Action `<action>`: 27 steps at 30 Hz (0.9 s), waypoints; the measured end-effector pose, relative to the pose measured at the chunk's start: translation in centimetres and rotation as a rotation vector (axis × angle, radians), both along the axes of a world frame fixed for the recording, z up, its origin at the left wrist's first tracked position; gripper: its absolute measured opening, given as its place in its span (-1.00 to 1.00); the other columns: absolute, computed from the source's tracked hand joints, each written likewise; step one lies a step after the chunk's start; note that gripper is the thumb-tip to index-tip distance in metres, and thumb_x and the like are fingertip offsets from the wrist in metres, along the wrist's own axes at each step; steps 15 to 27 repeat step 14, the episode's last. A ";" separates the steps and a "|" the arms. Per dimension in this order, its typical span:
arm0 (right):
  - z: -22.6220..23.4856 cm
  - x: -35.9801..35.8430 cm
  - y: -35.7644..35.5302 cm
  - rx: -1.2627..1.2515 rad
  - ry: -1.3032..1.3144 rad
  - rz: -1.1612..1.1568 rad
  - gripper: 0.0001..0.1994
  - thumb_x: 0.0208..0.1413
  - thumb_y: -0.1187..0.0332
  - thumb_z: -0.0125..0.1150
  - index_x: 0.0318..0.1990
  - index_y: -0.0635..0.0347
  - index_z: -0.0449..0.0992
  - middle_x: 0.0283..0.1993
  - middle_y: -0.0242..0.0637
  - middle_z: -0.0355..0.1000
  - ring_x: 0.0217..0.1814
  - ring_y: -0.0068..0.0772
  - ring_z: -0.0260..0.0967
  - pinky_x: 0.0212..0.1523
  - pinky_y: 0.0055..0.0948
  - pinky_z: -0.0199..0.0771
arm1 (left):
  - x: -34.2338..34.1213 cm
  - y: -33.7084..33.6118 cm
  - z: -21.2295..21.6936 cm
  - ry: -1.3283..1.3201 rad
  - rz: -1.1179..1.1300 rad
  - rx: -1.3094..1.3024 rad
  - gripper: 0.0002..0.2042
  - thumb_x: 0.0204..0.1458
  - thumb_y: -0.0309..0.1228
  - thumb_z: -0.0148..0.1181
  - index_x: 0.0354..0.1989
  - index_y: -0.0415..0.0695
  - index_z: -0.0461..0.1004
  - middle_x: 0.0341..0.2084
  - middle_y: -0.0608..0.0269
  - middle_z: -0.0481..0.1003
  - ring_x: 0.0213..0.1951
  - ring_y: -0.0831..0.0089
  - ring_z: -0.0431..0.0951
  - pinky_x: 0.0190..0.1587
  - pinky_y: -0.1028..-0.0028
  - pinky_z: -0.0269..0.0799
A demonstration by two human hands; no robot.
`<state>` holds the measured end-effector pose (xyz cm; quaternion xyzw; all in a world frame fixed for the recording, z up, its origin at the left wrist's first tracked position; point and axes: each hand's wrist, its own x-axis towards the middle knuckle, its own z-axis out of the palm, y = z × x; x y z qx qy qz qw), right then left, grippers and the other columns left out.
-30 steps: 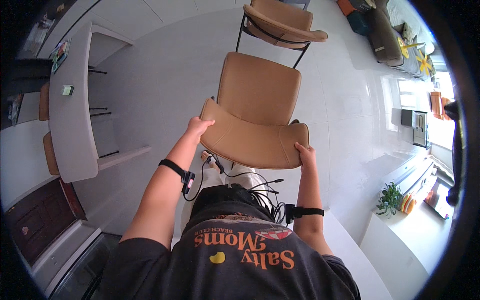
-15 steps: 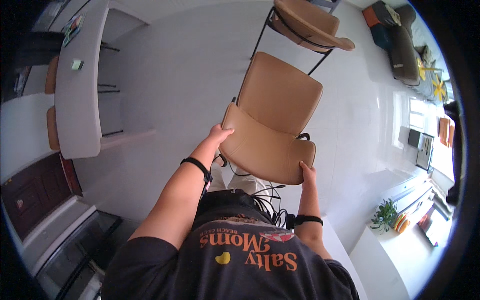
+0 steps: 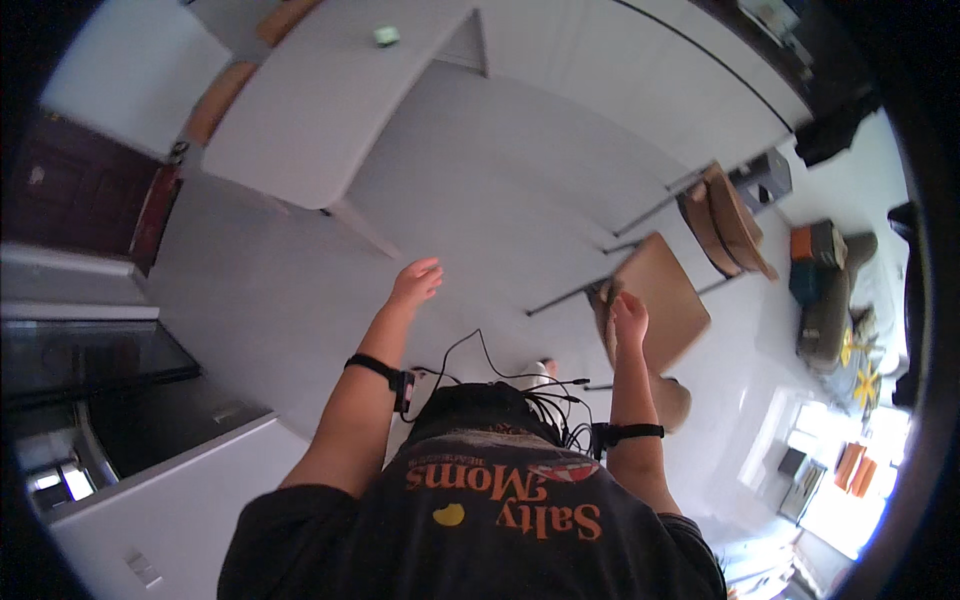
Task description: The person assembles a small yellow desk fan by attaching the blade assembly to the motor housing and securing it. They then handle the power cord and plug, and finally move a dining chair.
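My left hand [image 3: 415, 282] reaches over the floor, empty, with its fingers stretched and slightly apart. My right hand [image 3: 628, 318] overlaps the tan padded chair [image 3: 668, 305] in the picture; its fingers are bent under and blurred, so whether it touches the chair is not clear. The chair's thin dark legs stretch out to its left. A second tan chair [image 3: 735, 225] stands just beyond it, with a dark frame. Black cables [image 3: 482, 345] hang at my waist, and a black strap circles each forearm.
A long pale table [image 3: 300, 110] stands at the far left, a small light green item [image 3: 386, 36] on it. Tan chairs [image 3: 222, 100] line its far side. A dark red door [image 3: 75, 185] is at the left, a grey sofa [image 3: 830, 310] at the right, pale cabinets [image 3: 640, 75] at the back.
My view has turned left, so the chairs now appear further right. My left hand has let go of the tan chair and is apart from it; my right hand no longer plainly grips its edge.
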<state>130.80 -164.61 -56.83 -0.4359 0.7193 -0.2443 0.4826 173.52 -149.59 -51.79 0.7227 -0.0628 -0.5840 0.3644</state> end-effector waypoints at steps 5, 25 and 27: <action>2.7 19.6 0.7 0.377 -0.297 0.155 -0.77 0.18 0.28 0.19 -0.06 0.15 0.52 -0.17 -0.35 0.57 -0.18 -0.49 0.52 -0.28 -0.50 0.41 | 13.9 10.5 5.6 -0.127 0.517 -0.075 -0.62 0.14 -0.22 0.19 0.11 -0.05 0.42 -0.07 0.24 0.55 -0.12 0.45 0.55 -0.10 0.44 0.44; 11.8 56.9 1.6 0.275 -0.551 0.567 -0.74 0.23 0.24 0.14 -0.03 0.15 0.52 -0.12 -0.32 0.58 -0.10 -0.43 0.53 -0.15 -0.44 0.47 | 32.5 24.8 11.2 -0.146 0.982 -0.239 -0.62 0.14 -0.19 0.20 0.08 -0.06 0.43 -0.08 0.24 0.56 -0.14 0.45 0.55 -0.11 0.45 0.45; 11.8 56.9 1.6 0.275 -0.551 0.567 -0.74 0.23 0.24 0.14 -0.03 0.15 0.52 -0.12 -0.32 0.58 -0.10 -0.43 0.53 -0.15 -0.44 0.47 | 32.5 24.8 11.2 -0.146 0.982 -0.239 -0.62 0.14 -0.19 0.20 0.08 -0.06 0.43 -0.08 0.24 0.56 -0.14 0.45 0.55 -0.11 0.45 0.45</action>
